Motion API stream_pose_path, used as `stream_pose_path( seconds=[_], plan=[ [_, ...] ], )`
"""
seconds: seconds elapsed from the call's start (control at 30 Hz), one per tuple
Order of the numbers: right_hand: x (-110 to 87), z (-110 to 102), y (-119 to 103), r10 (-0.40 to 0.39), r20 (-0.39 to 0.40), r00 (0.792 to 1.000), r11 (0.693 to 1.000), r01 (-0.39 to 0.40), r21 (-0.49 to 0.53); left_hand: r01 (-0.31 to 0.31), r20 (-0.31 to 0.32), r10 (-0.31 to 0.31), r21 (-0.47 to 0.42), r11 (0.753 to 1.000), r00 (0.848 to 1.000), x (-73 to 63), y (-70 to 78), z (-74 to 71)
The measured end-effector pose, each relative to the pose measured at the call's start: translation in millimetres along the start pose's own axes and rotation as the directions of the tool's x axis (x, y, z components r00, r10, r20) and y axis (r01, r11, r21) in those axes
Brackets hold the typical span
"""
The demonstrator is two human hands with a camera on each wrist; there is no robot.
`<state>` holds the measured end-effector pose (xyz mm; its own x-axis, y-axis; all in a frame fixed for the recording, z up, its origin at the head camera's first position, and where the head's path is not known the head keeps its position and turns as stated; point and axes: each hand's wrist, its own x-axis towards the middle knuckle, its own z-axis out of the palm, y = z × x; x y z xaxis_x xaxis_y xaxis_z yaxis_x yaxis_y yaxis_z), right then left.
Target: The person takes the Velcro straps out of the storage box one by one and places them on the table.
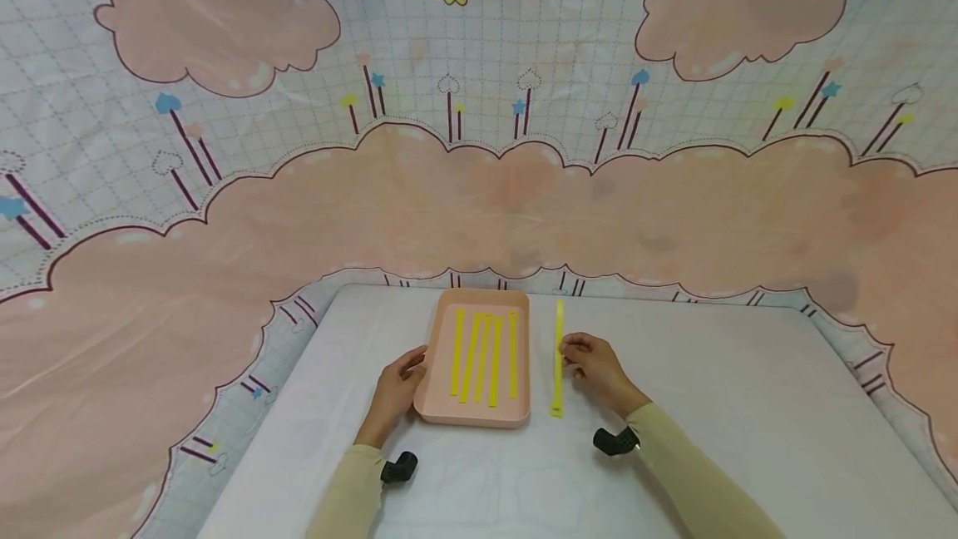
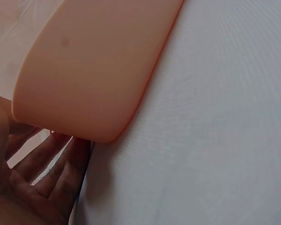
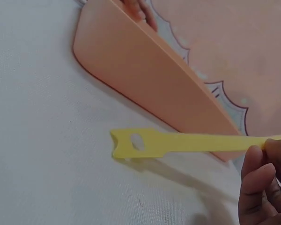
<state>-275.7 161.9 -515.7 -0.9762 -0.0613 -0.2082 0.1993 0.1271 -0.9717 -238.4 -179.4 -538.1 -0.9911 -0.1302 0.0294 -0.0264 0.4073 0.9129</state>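
A yellow hook-and-loop cable tie (image 3: pixel 187 142) with a slotted, notched head is pinched between thumb and fingers of my right hand (image 1: pixel 599 363). It stands lengthwise just right of a shallow pink tray (image 1: pixel 471 416), and in the right wrist view it is above the white table, casting a shadow. Several more yellow cable ties (image 1: pixel 456 356) lie side by side in the tray. My left hand (image 1: pixel 397 389) is at the tray's left side, its fairly straight fingers (image 2: pixel 61 183) touching the outer wall.
The tray stands on a white-covered table (image 1: pixel 711 406) near its far edge. Behind hangs a curtain (image 1: pixel 486 206) printed with clouds. A black wrist camera (image 1: pixel 400 467) sits by the left sleeve, and another black camera (image 1: pixel 615 442) by the right sleeve.
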Motion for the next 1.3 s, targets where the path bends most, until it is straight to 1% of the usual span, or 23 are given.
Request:
stream_pose_path(
  seconds=[0.03, 0.17, 0.27, 0.43, 0.67, 0.77, 0.87, 1.03, 1.3],
  plan=[
    [-1.5, 1, -3, 0.004, 0.0, 1.0, 1.0, -0.004, 0.001, 0.001, 0.0, -0.001, 0.002, 1.0, 1.0, -0.3, -0.3, -0.2],
    [4.3, 4, -3, 0.0, -0.02, 1.0, 1.0, 0.0, -0.005, 0.0, -0.001, 0.0, 0.005, 1.0, 1.0, -1.4, 1.2, -1.1],
    [11.7, 6, 2, -0.006, -0.018, 1.0, 0.999, 0.005, -0.032, -0.01, -0.002, 0.01, 0.004, 1.0, 1.0, -1.6, 2.2, -1.9],
    [16.1, 8, 3, 0.005, -0.002, 1.0, 0.995, -0.005, -0.101, -0.017, -0.003, 0.017, -0.009, 1.0, 1.0, -0.5, 0.6, -1.7],
    [19.6, 9, 5, 0.019, -0.018, 1.0, 0.985, -0.022, -0.168, 0.0, 0.004, 0.0, -0.025, 1.0, 1.0, 0.3, -0.3, -1.1],
    [21.0, 9, 6, 0.029, -0.024, 0.999, 0.978, -0.033, -0.208, -0.004, 0.006, 0.004, -0.014, 1.0, 1.0, -0.2, 0.5, -1.3],
    [22.1, 10, 7, 0.034, -0.024, 0.999, 0.972, -0.038, -0.233, 0.006, 0.006, -0.006, -0.01, 1.0, 1.0, -0.6, 1.6, -1.6],
    [22.7, 13, 9, 0.018, -0.032, 0.999, 0.968, -0.025, -0.251, 0.012, 0.004, -0.012, -0.009, 1.0, 1.0, -1.4, 2.6, -1.9],
    [22.9, 15, 13, -0.001, -0.07, 0.998, 0.948, -0.022, -0.318, 0.004, 0.005, -0.004, -0.018, 1.0, 1.0, -2.3, 1.7, -2.7]
  ],
)
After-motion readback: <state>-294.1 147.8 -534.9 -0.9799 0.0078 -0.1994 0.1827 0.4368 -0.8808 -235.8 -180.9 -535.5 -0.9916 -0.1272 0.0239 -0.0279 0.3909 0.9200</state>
